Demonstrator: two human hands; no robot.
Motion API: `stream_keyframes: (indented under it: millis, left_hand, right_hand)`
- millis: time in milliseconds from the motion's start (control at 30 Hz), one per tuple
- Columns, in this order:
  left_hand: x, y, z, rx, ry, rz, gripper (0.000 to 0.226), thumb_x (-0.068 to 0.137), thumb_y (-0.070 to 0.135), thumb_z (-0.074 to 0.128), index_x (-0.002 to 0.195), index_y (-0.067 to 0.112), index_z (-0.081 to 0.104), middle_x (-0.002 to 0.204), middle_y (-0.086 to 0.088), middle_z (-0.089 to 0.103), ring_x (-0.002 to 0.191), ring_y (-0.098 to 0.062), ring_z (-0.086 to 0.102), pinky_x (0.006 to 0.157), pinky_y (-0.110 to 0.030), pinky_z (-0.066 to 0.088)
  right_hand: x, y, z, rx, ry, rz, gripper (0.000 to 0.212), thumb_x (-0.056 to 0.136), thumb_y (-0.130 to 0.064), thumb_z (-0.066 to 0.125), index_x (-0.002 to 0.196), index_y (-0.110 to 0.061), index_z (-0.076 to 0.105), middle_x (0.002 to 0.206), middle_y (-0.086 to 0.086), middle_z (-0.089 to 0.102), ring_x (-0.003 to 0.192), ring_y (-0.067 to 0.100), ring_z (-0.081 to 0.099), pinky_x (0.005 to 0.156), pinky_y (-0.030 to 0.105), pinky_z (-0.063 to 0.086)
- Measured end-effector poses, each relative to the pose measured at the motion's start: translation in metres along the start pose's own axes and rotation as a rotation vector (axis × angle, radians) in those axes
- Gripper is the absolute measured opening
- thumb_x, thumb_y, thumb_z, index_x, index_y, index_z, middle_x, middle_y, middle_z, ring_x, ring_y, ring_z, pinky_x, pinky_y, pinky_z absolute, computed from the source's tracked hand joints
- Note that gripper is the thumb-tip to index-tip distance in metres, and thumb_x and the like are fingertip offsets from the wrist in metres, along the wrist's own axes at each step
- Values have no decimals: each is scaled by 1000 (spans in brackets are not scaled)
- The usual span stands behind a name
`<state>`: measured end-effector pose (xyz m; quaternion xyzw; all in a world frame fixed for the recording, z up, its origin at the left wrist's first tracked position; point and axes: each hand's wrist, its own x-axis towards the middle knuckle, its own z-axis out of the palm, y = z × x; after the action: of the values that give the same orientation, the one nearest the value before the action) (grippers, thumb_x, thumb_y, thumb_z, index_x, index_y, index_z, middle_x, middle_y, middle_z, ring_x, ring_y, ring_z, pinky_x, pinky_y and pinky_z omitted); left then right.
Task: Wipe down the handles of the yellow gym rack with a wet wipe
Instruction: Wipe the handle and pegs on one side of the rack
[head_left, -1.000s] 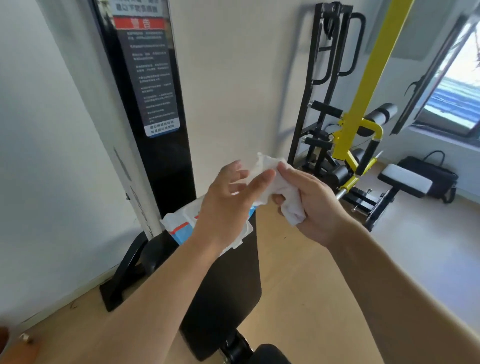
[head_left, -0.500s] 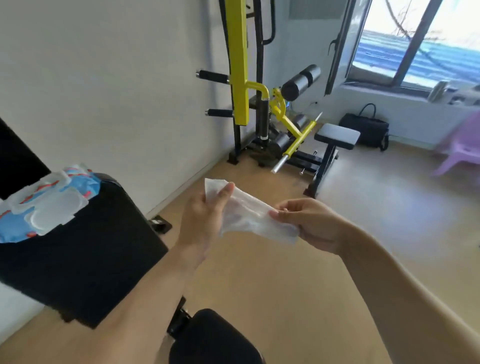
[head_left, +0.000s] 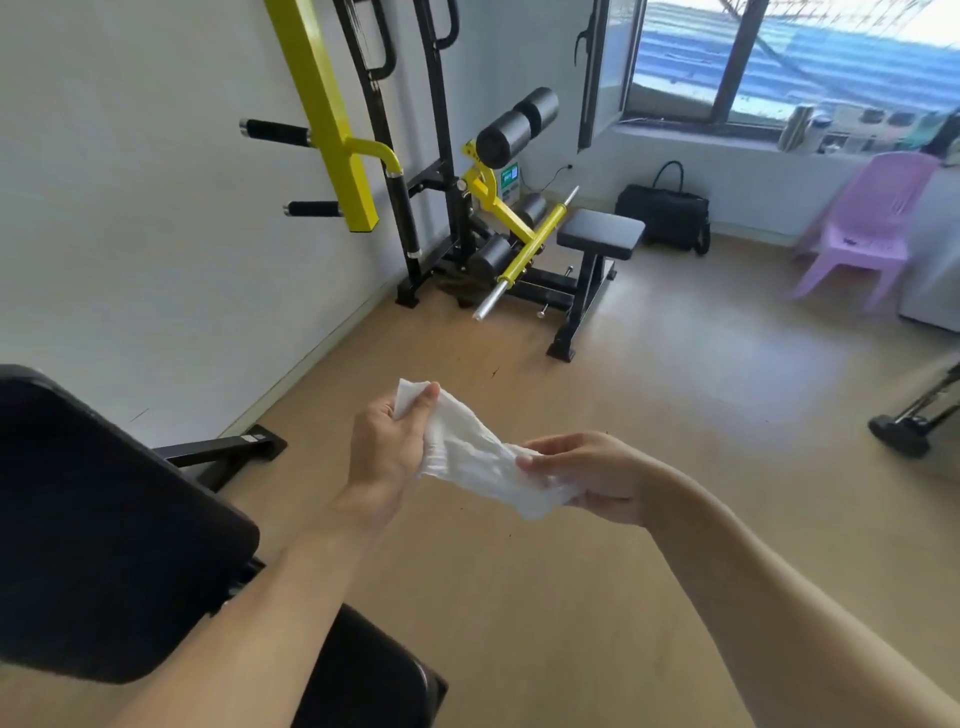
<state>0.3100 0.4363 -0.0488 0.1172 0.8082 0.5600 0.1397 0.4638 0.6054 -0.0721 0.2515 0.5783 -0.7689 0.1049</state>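
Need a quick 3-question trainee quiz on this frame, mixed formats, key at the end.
1. True or false: the wet wipe is already touching a handle of the yellow gym rack.
2. Which hand holds the wet wipe? A) left hand only B) right hand only C) both
3. Fill in: the purple chair stands below the ____.

Key
1. False: the wipe is stretched between the hands, well short of the rack and its black foam handles.
2. C: each hand grips one end.
3. window
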Motion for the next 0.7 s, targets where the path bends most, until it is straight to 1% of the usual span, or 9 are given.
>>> stream_keyframes:
  millis: [100, 167, 267, 333, 433, 533, 600, 667, 700]
  left_hand:
    - [9, -5, 8, 15, 27, -13, 41, 93, 43, 66, 68, 11, 59, 58, 0, 56, 45, -7, 49, 38, -13, 38]
    - [18, -8, 10, 36, 42, -27, 49, 94, 45, 63, 68, 5, 55, 54, -4, 50, 37, -7, 42, 35, -16, 34]
    - [37, -15, 14, 39, 51, -43, 56, 95, 49, 60, 75, -3, 57, 54, -5, 49, 40, -11, 44, 39, -21, 36]
    - [55, -18, 17, 22, 78, -76, 53, 96, 45, 60, 61, 6, 52, 51, 0, 48, 37, -7, 45, 42, -22, 38]
    - [95, -25, 22, 64, 87, -107, 52, 98, 42, 56, 56, 13, 45, 57, 1, 49, 57, -18, 49, 54, -30, 36]
    - [139, -27, 32, 81, 51, -141, 46, 102, 43, 48, 76, 7, 59, 79, -7, 63, 78, -25, 58, 66, -30, 41]
    - [169, -29, 45, 42, 7, -193, 48, 102, 46, 45, 93, 4, 66, 95, -12, 68, 89, -29, 62, 74, -31, 47]
    - [197, -26, 56, -78, -19, -280, 52, 100, 53, 44, 107, 9, 70, 103, -10, 71, 96, -30, 66, 83, -39, 55]
    - [211, -24, 60, -202, -72, -316, 53, 99, 57, 42, 111, 14, 71, 106, -10, 72, 99, -31, 67, 83, -45, 57]
  right_hand:
    - [16, 4, -9, 27, 236, -38, 27, 92, -26, 73, 111, -7, 76, 113, 15, 75, 94, 19, 72, 84, 31, 60]
    - [27, 0, -9, 117, 370, -88, 29, 90, -31, 74, 106, -8, 77, 110, 14, 76, 89, 20, 73, 77, 32, 62]
    - [50, -15, -6, 253, 523, -104, 34, 85, -37, 79, 99, -6, 76, 93, 5, 77, 78, 17, 74, 64, 29, 61]
    - [73, -23, -6, 260, 640, -80, 42, 79, -41, 84, 97, -4, 74, 89, 5, 75, 77, 20, 71, 66, 32, 62]
    - [115, -41, -9, 185, 753, -109, 38, 71, -42, 89, 86, -10, 76, 80, 2, 73, 73, 21, 68, 65, 34, 58]
    - [160, -70, -7, 43, 870, -201, 26, 70, -42, 89, 76, -20, 77, 71, -7, 75, 68, 15, 70, 63, 30, 59]
    - [193, -88, 2, -51, 852, -255, 22, 72, -46, 87, 76, -26, 79, 70, -10, 76, 69, 14, 72, 67, 35, 62]
    - [220, -104, 17, -136, 694, -291, 23, 82, -50, 78, 82, -27, 81, 75, -7, 77, 69, 15, 71, 63, 37, 62]
    - [230, -112, 26, -171, 578, -298, 29, 89, -51, 69, 86, -25, 81, 78, -2, 77, 69, 15, 70, 59, 35, 60]
